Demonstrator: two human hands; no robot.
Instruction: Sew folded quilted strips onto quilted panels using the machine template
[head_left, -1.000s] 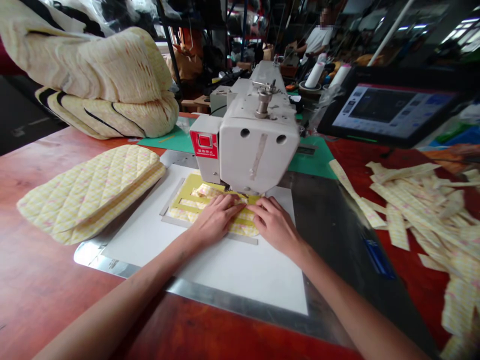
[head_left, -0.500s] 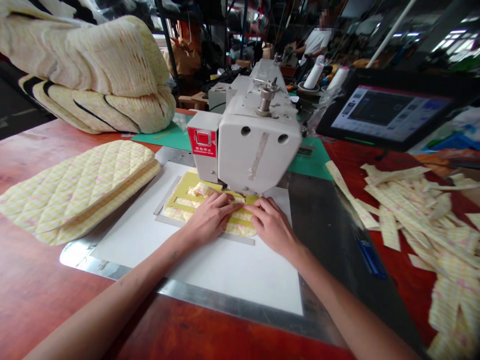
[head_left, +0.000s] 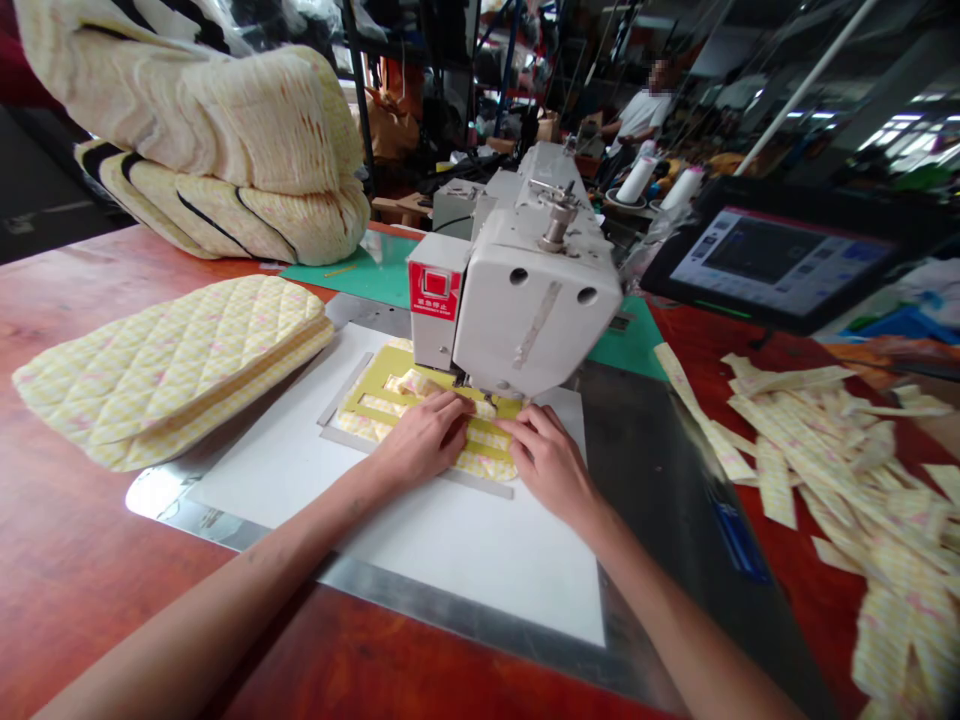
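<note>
Just in front of the sewing machine head [head_left: 544, 310], a yellow slotted template [head_left: 367, 378] lies on a quilted yellow checked fabric piece [head_left: 487, 466]. A narrow checked fabric strip [head_left: 484, 409] runs across the template, its left end bunched up. My left hand [head_left: 427, 435] rests on the template, fingers drawn together at the strip; some fingertips are hidden. At the strip's right end, my right hand [head_left: 551, 455] has its thumb and forefinger closed on the fabric. The needle area is just beyond both hands.
Folded quilted pieces [head_left: 172, 365] lie at left, before a tall fabric stack [head_left: 247, 130]. Loose strips [head_left: 832, 440] and a blue tool [head_left: 739, 540] are at right, below a screen [head_left: 765, 245]. A person [head_left: 641, 115] stands in the background.
The view has shifted slightly, so the machine appears further right and lower. My fingertips are a little further apart, with more of the strip showing between them.
</note>
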